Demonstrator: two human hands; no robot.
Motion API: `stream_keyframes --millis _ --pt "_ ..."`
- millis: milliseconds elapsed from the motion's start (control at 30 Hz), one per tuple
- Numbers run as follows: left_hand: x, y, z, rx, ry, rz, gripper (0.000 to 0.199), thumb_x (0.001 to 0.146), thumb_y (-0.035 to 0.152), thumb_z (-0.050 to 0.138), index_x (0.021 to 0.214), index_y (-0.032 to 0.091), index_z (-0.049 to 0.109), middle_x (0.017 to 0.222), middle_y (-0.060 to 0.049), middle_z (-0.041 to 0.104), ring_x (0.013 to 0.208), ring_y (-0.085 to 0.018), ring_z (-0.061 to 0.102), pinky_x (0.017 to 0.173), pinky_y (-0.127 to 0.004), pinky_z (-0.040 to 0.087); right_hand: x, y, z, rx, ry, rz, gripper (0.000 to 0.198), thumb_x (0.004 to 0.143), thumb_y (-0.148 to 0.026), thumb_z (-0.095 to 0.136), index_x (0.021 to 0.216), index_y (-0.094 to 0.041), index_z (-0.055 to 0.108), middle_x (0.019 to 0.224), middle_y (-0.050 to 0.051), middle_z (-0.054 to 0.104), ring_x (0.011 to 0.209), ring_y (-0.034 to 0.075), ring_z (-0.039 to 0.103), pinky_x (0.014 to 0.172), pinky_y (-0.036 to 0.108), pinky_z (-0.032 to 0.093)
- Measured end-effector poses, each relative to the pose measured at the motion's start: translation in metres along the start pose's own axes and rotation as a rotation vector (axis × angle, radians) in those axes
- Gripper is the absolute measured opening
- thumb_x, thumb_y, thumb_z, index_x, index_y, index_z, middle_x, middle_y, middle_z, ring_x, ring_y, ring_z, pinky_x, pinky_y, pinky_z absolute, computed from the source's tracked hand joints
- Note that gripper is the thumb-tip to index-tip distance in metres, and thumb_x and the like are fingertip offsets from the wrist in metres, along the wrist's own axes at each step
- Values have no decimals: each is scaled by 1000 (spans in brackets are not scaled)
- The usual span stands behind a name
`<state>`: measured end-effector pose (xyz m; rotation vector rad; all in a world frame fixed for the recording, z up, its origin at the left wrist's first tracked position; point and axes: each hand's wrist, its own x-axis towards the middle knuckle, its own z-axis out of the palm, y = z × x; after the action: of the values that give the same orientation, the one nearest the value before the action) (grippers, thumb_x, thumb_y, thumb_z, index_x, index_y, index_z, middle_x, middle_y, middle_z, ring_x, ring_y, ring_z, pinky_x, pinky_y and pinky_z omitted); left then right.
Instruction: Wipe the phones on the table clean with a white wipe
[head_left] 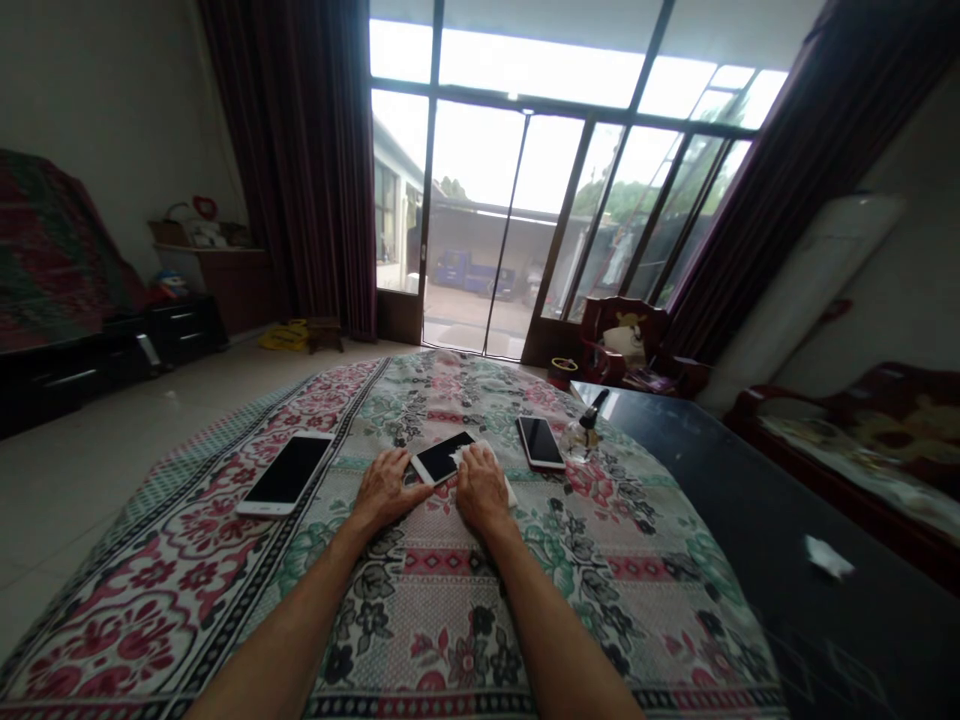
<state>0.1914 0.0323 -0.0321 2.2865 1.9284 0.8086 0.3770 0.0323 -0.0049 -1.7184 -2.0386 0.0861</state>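
A white-framed smartphone (442, 458) with a dark screen lies on the patterned tablecloth (465, 620), slanting up to the right. My left hand (386, 488) grips its left end, with the thumb along the near edge. Over the phone's right part rests my right hand (482, 487), its fingers bent onto a white tissue (512, 492) pressed against the screen. Part of the phone is hidden beneath that hand. To the left lies a larger white smartphone (286, 474). On the right are another smartphone (541, 442) and a clear bottle with a black spray top (581, 440).
A dark table (720, 480) adjoins on the right, with a crumpled white tissue (828, 556) on it. Beyond it stand a wooden armchair (630, 340) and a wooden sofa (877, 430). Glass doors (480, 230) are ahead, and a black low cabinet (180, 330) is at left.
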Motion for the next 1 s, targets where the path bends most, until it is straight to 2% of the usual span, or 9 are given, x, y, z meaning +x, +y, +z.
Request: stream_keyframes --millis 267,467,667,833,900,1000 --pt "0 2 -2 1 -20 -14 61 76 52 65 125 17 56 136 -13 53 131 -30 41 109 -41 31 28 12 7 -76 -16 52 40 97 -25 34 131 -17 55 145 10 45 133 27 36 106 40 27" --pt "0 2 -2 -11 -17 -7 58 76 51 65 122 16 58 135 -14 54 130 -32 42 107 -43 34 47 -9 0 -148 -85 -13 33 96 -23 36 111 -18 64 132 12 56 122 27 46 98 39 35" --pt "-1 1 2 -31 34 -12 51 76 42 64 121 19 59 134 -12 55 129 -30 43 108 -43 34 36 -39 10 -80 -139 -185 33 97 -24 34 113 -18 62 136 9 54 127 25 42 103 40 31" --pt "-2 2 2 -26 44 -3 44 79 29 57 121 15 59 132 -13 56 129 -28 44 108 -41 35 21 -48 19 13 -146 -319 33 97 -25 34 116 -21 60 137 6 53 129 22 40 106 39 28" --pt "-2 2 1 -23 46 -4 45 79 31 58 120 15 60 132 -13 56 128 -29 44 108 -42 35 21 -46 19 33 -136 -333 33 98 -25 34 116 -22 61 136 6 54 129 21 41 106 38 29" --pt "-1 2 2 -29 47 -5 46 77 37 62 118 16 61 132 -13 57 128 -31 45 108 -44 36 26 -39 18 29 -107 -264 35 98 -26 32 119 -21 60 137 6 54 131 22 39 107 38 28"
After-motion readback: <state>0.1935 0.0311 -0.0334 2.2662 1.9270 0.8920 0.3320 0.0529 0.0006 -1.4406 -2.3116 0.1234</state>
